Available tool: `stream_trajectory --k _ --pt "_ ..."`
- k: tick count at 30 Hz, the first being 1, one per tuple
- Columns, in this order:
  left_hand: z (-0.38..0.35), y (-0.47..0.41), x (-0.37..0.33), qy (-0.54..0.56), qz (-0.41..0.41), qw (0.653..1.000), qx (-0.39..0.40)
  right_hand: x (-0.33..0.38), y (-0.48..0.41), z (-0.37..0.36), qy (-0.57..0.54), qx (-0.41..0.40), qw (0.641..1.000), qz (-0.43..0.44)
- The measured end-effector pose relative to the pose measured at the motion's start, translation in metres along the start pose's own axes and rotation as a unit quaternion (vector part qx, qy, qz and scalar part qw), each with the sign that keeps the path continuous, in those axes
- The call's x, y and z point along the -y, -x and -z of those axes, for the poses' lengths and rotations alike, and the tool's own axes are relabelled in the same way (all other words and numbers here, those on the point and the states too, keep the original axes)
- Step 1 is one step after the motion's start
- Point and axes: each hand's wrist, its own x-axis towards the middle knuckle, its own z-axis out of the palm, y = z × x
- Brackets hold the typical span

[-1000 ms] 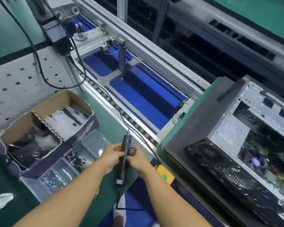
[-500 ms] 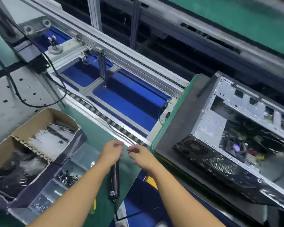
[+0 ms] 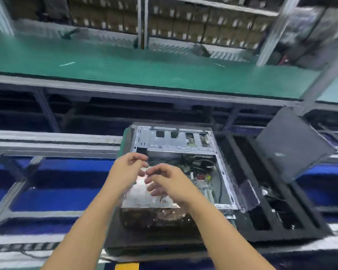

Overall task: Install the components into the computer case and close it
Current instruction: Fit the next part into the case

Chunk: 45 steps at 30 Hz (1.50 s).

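Observation:
An open computer case (image 3: 176, 141) lies on its side in the middle of the head view, its silver frame and inner cables exposed. The silver power supply (image 3: 144, 199) sits in the case's near left corner. My left hand (image 3: 125, 172) and my right hand (image 3: 170, 184) hover side by side just above the power supply, fingers curled and apart, holding nothing. A dark grey side panel (image 3: 289, 149) leans tilted at the right of the case. The frame is blurred by motion.
A black foam tray (image 3: 261, 221) with long slots lies right of the case. Blue conveyor bays (image 3: 53, 195) framed by aluminium rails fill the left. A green bench (image 3: 144, 67) runs across the back under shelves of cartons. A yellow box (image 3: 126, 266) shows at the bottom edge.
The view swung right from the parts boxes to the case. My left hand let go of the electric screwdriver, and both hands moved up over the power supply.

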Motion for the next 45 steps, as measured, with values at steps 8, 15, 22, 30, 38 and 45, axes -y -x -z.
stream_trajectory --k 8,15,22,30,38,45 --pt "-0.160 -0.047 -0.039 -0.064 -0.036 0.993 0.090 0.001 0.018 0.171 0.020 -0.117 0.993 0.003" --pt "-0.303 -0.070 -0.052 -0.081 -0.039 0.982 0.167 -0.006 0.040 0.308 0.089 -0.160 0.983 0.002" --pt "-0.422 -0.080 -0.031 -0.115 -0.019 0.969 0.219 -0.058 0.060 0.410 0.090 -0.209 0.972 -0.052" --pt "-0.506 -0.088 0.014 -0.169 0.062 0.951 0.252 -0.139 0.065 0.475 0.065 -0.249 0.953 -0.162" --pt "-0.551 -0.094 0.047 -0.199 0.148 0.925 0.288 -0.180 0.054 0.488 0.071 -0.249 0.937 -0.235" --pt "-0.569 -0.093 0.067 -0.166 0.205 0.916 0.303 -0.212 0.041 0.478 0.191 -0.210 0.906 -0.313"
